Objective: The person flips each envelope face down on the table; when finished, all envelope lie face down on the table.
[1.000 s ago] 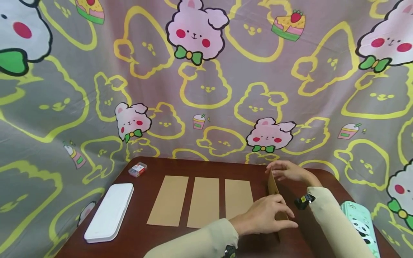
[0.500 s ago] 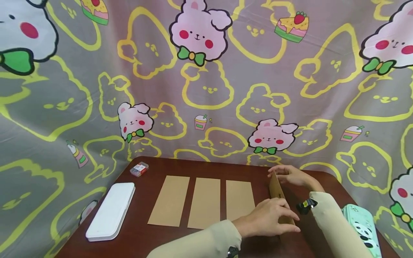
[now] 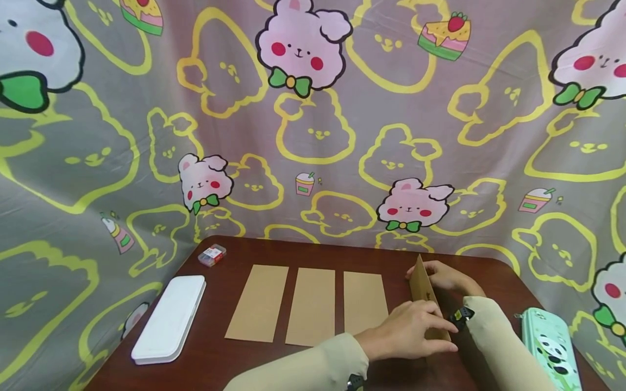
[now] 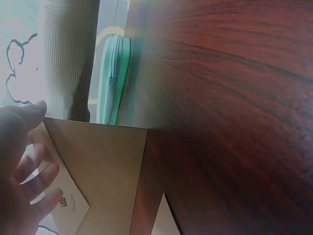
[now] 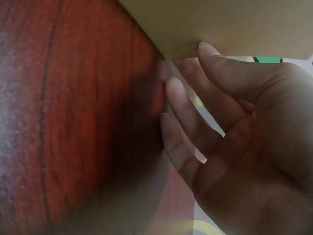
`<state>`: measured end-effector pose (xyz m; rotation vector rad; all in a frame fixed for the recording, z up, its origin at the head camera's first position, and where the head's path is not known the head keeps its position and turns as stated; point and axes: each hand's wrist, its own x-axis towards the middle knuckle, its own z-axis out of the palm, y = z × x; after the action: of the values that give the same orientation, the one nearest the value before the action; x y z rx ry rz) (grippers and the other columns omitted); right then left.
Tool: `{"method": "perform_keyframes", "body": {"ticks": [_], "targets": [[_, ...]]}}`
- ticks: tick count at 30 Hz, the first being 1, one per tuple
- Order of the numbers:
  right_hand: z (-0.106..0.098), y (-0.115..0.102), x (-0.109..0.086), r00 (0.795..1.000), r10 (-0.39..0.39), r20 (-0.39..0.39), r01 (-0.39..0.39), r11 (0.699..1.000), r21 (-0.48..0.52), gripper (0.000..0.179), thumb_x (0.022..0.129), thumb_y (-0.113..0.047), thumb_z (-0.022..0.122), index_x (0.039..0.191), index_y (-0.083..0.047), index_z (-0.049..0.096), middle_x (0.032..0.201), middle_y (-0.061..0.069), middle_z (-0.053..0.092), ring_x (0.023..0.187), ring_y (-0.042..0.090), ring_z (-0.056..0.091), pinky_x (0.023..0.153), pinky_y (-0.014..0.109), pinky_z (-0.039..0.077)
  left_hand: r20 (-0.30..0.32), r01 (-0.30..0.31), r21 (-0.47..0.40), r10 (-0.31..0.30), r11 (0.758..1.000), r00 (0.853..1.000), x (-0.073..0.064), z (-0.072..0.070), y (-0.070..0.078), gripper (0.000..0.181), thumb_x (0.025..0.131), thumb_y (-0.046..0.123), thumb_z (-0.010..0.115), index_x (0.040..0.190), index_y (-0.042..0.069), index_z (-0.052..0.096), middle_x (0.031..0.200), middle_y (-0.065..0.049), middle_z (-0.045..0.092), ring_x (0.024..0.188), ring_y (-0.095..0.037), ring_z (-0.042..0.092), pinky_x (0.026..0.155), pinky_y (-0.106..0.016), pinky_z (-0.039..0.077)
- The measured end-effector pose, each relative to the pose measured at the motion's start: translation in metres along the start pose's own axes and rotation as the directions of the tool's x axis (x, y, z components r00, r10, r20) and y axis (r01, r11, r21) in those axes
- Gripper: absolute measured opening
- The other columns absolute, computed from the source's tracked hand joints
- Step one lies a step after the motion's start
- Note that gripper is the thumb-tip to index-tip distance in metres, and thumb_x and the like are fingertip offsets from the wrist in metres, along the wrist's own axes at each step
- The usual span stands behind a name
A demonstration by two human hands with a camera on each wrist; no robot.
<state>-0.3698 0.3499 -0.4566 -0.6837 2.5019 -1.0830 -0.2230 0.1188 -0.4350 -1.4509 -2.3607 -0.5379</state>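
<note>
A brown paper envelope (image 3: 421, 282) stands on its long edge at the right of the table, its pointed flap (image 4: 73, 203) with small dark print showing in the left wrist view. My left hand (image 3: 406, 328) holds its near end, thumb by the top edge and fingers along the flap side. At the far end my right hand (image 3: 442, 276) pinches the envelope low down, the thumb (image 5: 230, 71) against one face and other fingers reaching round the corner close to the tabletop. Three flat brown paper rectangles (image 3: 257, 304) lie in a row to the left.
A white case (image 3: 168, 320) lies on the left of the dark red-brown table (image 3: 215, 304), a small clear box (image 3: 212, 255) behind it. At the right edge sits a mint-green panda pencil case (image 3: 550, 347). A cartoon-print curtain (image 3: 313, 136) hangs behind the table.
My right hand has slid down the envelope's far end, so its upper far corner now sticks up above the fingers. The left hand keeps its place at the near end.
</note>
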Motion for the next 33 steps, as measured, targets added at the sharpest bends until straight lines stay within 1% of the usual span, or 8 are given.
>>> {"method": "perform_keyframes", "body": {"ticks": [4,7,13,17,21,24,28,33], "targets": [[0.003,0.0,0.001,0.999,0.037,-0.025,-0.038,0.999,-0.037,0.034,0.094,-0.022,0.07,0.125,-0.007,0.071,0.121,0.014,0.073,0.104,0.02,0.065,0.086,0.038,0.052,-0.009,-0.003,0.014,0.003,1.0,1.0,0.0,-0.001,0.0,0.03,0.094,0.05,0.071,0.12,0.037,0.077,0.098,0.019,0.061,0.085,0.011,0.05,0.069,-0.001,0.03],[0.003,-0.002,0.002,0.999,0.042,-0.025,-0.043,0.998,-0.042,0.034,0.094,-0.021,0.07,0.124,-0.006,0.071,0.12,0.014,0.073,0.102,0.022,0.064,0.085,0.038,0.052,-0.027,-0.015,0.033,0.016,0.999,1.0,0.001,-0.001,-0.001,0.029,0.093,0.051,0.072,0.118,0.037,0.077,0.097,0.02,0.062,0.086,0.01,0.052,0.07,-0.002,0.031],[-0.002,-0.005,0.0,1.0,0.012,0.013,-0.012,0.999,-0.036,0.03,0.097,-0.013,0.064,0.125,-0.003,0.068,0.122,0.017,0.072,0.104,0.02,0.066,0.087,0.043,0.056,-0.067,-0.019,0.018,0.02,1.0,0.998,-0.004,-0.006,-0.007,0.025,0.093,0.052,0.072,0.11,0.037,0.079,0.098,0.02,0.063,0.089,0.01,0.052,0.078,-0.003,0.031],[-0.009,-0.007,-0.004,1.0,0.01,0.008,-0.01,1.0,-0.024,0.033,0.099,-0.016,0.064,0.129,0.0,0.065,0.125,0.02,0.071,0.106,0.023,0.069,0.09,0.046,0.059,-0.076,0.005,0.014,-0.004,1.0,0.997,-0.011,-0.012,-0.011,0.023,0.092,0.052,0.072,0.108,0.038,0.079,0.098,0.021,0.064,0.09,0.009,0.051,0.081,-0.003,0.028],[-0.018,-0.01,-0.008,0.999,0.041,-0.018,-0.042,0.999,-0.012,0.038,0.1,-0.013,0.064,0.132,0.005,0.061,0.125,0.023,0.069,0.108,0.03,0.07,0.09,0.045,0.06,-0.059,0.019,0.015,-0.018,1.0,0.998,-0.016,-0.015,-0.015,0.024,0.092,0.053,0.072,0.109,0.038,0.08,0.097,0.021,0.067,0.091,0.009,0.051,0.079,-0.004,0.027],[-0.023,-0.012,-0.008,0.998,0.056,-0.027,-0.056,0.998,-0.031,0.039,0.099,-0.014,0.066,0.132,0.006,0.061,0.124,0.021,0.07,0.109,0.031,0.071,0.09,0.044,0.06,-0.041,0.02,0.027,-0.019,0.999,0.999,-0.021,-0.015,-0.018,0.025,0.092,0.053,0.072,0.109,0.037,0.08,0.095,0.021,0.069,0.089,0.008,0.052,0.074,-0.004,0.027],[-0.025,-0.02,-0.008,0.995,0.094,-0.03,-0.096,0.993,-0.07,0.039,0.098,-0.019,0.069,0.13,0.003,0.064,0.121,0.017,0.072,0.104,0.028,0.071,0.09,0.046,0.06,-0.018,0.02,0.043,-0.02,0.999,1.0,-0.026,-0.013,-0.022,0.024,0.09,0.054,0.074,0.106,0.037,0.081,0.091,0.021,0.071,0.084,0.008,0.053,0.069,-0.004,0.028],[-0.026,-0.025,-0.01,0.993,0.111,-0.036,-0.114,0.988,-0.108,0.037,0.097,-0.017,0.07,0.126,0.006,0.065,0.113,0.016,0.073,0.098,0.025,0.071,0.089,0.048,0.06,0.02,0.035,0.046,-0.036,0.998,0.999,-0.03,-0.01,-0.026,0.028,0.088,0.057,0.075,0.107,0.037,0.081,0.088,0.024,0.072,0.081,0.01,0.054,0.069,-0.004,0.03]]}}
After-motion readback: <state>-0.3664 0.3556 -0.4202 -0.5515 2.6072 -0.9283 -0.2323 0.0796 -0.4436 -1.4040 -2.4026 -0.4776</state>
